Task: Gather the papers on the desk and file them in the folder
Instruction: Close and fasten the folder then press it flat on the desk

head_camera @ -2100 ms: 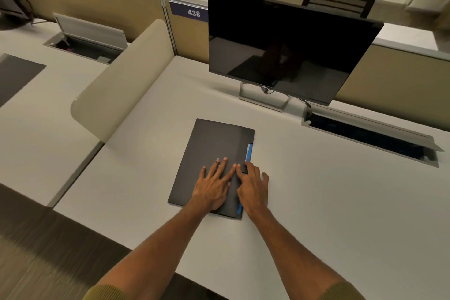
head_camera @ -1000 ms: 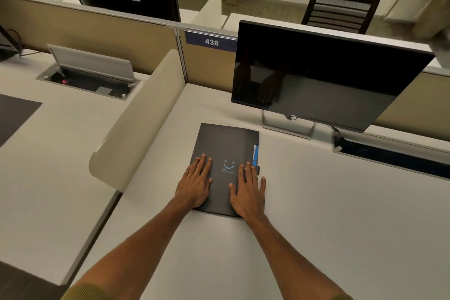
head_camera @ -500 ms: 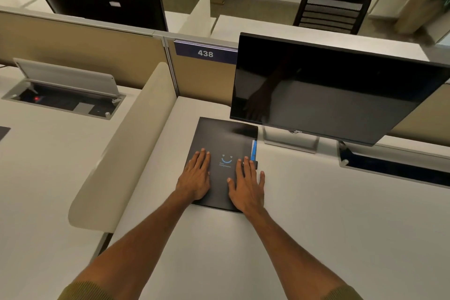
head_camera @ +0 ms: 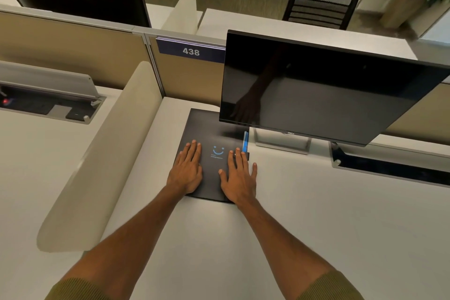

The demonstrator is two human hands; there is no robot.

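A closed black folder [head_camera: 207,129] with a small blue smile logo lies flat on the white desk [head_camera: 316,214], its far end under the monitor's lower edge. A thin blue strip [head_camera: 245,142] shows along its right edge. My left hand [head_camera: 186,169] rests flat on the folder's left half, fingers together. My right hand [head_camera: 239,176] lies flat on its right half, little finger over the edge on the desk. No loose papers are visible.
A dark Dell monitor [head_camera: 328,87] on a stand hangs over the folder's far end. A curved beige divider [head_camera: 107,153] runs along the left. An open cable tray [head_camera: 389,168] sits at the right, behind it a partition labelled 438 [head_camera: 191,51].
The folder has slid away from me, towards the monitor, under both flat hands. Earlier the hands lay side by side near its right edge; now they are apart.
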